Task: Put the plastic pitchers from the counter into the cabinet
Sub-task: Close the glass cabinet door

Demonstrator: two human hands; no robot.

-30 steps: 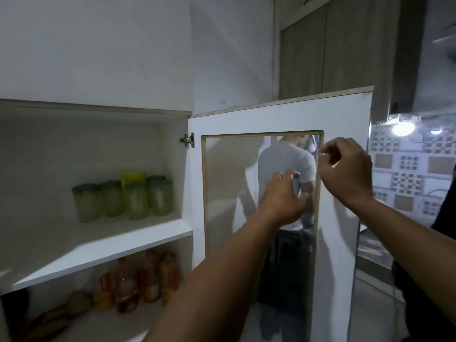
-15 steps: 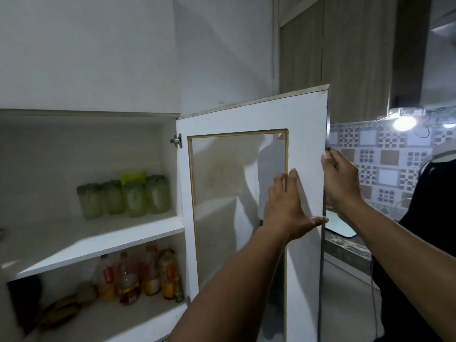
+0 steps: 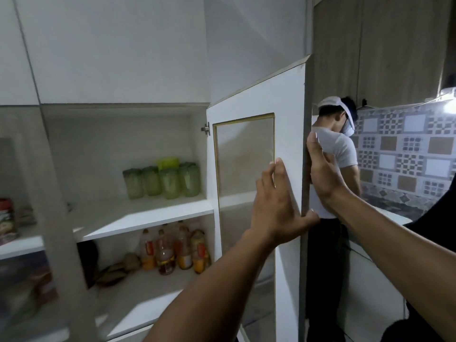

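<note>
against the door [image 3: 288, 114] press left hand [image 3: 276, 208], right hand [image 3: 322, 174] (flat).

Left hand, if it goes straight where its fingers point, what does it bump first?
The left hand lies flat on the open cabinet door, fingers up. It would probably just slide up that white panel; nothing else shows in its path.

1. We are standing in a home kitchen, our left hand [image 3: 276, 208] and right hand [image 3: 323, 174] meeting on the edge of an open cabinet door [image 3: 288, 114].
2. Left of that hold, we are seeing white shelves stocked like a pantry: green jars [image 3: 162, 181] level with it, bottles [image 3: 177, 250] of amber and orange liquid below it.
3. Right of the hold, we are looking at a patterned tile backsplash [image 3: 404, 154] above a pale counter [image 3: 394, 215], with wood-grain wall cabinets [image 3: 370, 45] higher up.
</note>
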